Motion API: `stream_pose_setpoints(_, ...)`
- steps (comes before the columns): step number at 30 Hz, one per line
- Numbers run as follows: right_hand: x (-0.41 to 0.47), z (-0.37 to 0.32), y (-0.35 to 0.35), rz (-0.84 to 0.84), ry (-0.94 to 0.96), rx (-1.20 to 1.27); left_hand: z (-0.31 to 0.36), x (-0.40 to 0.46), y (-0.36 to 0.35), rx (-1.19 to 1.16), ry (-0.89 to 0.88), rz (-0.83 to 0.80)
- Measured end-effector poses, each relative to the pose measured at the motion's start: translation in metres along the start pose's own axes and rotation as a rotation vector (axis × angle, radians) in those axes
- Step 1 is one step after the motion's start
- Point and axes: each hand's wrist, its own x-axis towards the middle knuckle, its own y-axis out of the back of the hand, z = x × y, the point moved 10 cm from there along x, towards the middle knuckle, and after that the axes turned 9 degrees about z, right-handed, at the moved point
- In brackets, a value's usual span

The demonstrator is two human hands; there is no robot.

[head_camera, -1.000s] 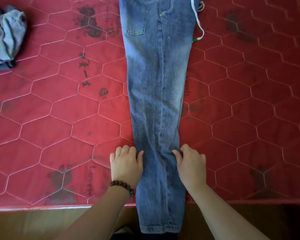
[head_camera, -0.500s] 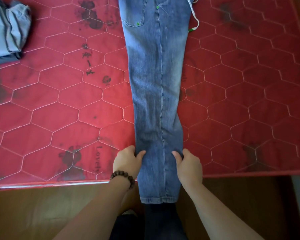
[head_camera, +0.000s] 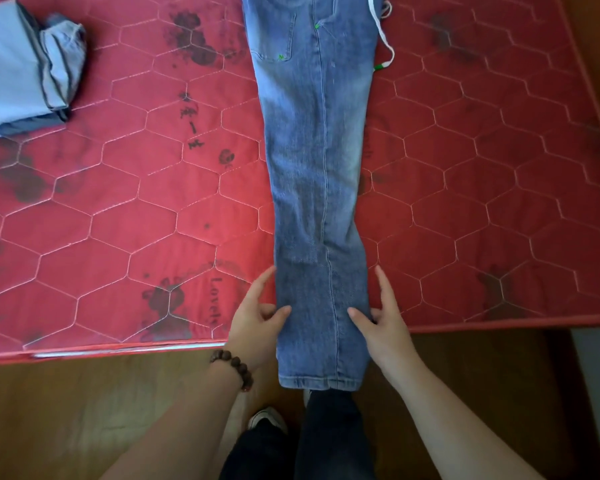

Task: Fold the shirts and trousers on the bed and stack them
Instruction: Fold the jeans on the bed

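Jeans (head_camera: 317, 188) lay lengthwise down the bed (head_camera: 118, 220), hem hanging over its near edge toward us; our left hand (head_camera: 257, 323) and right hand (head_camera: 381, 323) pinched opposite edges, equally near

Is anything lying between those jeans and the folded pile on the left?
Nothing visible: only bare red mattress separates the jeans from the folded grey-blue clothes. Both hands already hold the jeans' legs.
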Motion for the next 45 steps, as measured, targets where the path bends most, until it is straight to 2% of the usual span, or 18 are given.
stream_pose_setpoints(3, -0.007, -0.042, 0.009, -0.123, -0.035, 0.038, 0.044, -0.001, 0.009, -0.125, -0.042, -0.156)
stream_pose_setpoints(5, -0.015, -0.075, 0.006, -0.3, -0.08, 0.069, 0.084, 0.002, 0.016, -0.105, -0.145, -0.255)
stream_pose_setpoints(7, -0.018, -0.119, 0.002, -0.467, -0.036, 0.099, 0.126, 0.012, 0.028, -0.12, -0.227, -0.263)
stream_pose_setpoints(9, -0.009, -0.165, 0.002, -0.548, 0.053, 0.056, 0.168, 0.032, 0.044, -0.1, -0.326, -0.185)
stream_pose_setpoints(11, 0.02, -0.21, 0.004, -0.505, 0.14, 0.029, 0.211, 0.06, 0.054, -0.044, -0.426, -0.109)
stream_pose_setpoints(13, 0.065, -0.255, 0.006, -0.358, 0.225, 0.022, 0.242, 0.101, 0.054, -0.073, -0.453, -0.091)
stream_pose_setpoints(16, 0.155, -0.295, -0.006, -0.123, 0.297, -0.07, 0.249, 0.187, 0.031, -0.11, -0.317, -0.092)
stream_pose_setpoints(19, 0.24, -0.264, -0.022, -0.025, 0.141, -0.239, 0.19, 0.255, -0.004, -0.137, 0.123, -0.099)
stream_pose_setpoints(22, 0.265, -0.227, -0.035, -0.101, 0.091, -0.454, 0.14, 0.274, -0.026, -0.048, 0.339, -0.146)
stream_pose_setpoints(24, 0.266, -0.225, -0.033, -0.06, 0.139, -0.487, 0.129, 0.276, -0.03, -0.083, 0.358, -0.163)
stream_pose_setpoints(27, 0.261, -0.212, -0.035, -0.048, 0.102, -0.393, 0.136, 0.259, -0.033, -0.126, 0.314, -0.227)
stream_pose_setpoints(31, 0.255, -0.204, -0.014, 0.2, 0.151, -0.304, 0.139, 0.247, -0.021, -0.079, 0.198, -0.163)
stream_pose_setpoints(33, 0.245, -0.204, -0.021, 0.16, 0.168, -0.302, 0.134, 0.247, -0.015, -0.012, 0.136, -0.093)
stream_pose_setpoints(35, 0.235, -0.195, -0.038, 0.034, 0.135, -0.347, 0.129, 0.24, -0.018, 0.084, 0.092, -0.093)
stream_pose_setpoints(38, 0.224, -0.184, -0.048, -0.049, 0.111, -0.377, 0.116, 0.227, -0.023, 0.16, 0.103, -0.114)
stream_pose_setpoints(40, 0.219, -0.177, -0.045, -0.03, 0.104, -0.413, 0.112, 0.222, -0.021, 0.214, 0.09, -0.116)
stream_pose_setpoints(45, 0.2, -0.154, -0.031, 0.166, 0.08, -0.402, 0.097, 0.208, -0.018, 0.163, 0.145, -0.067)
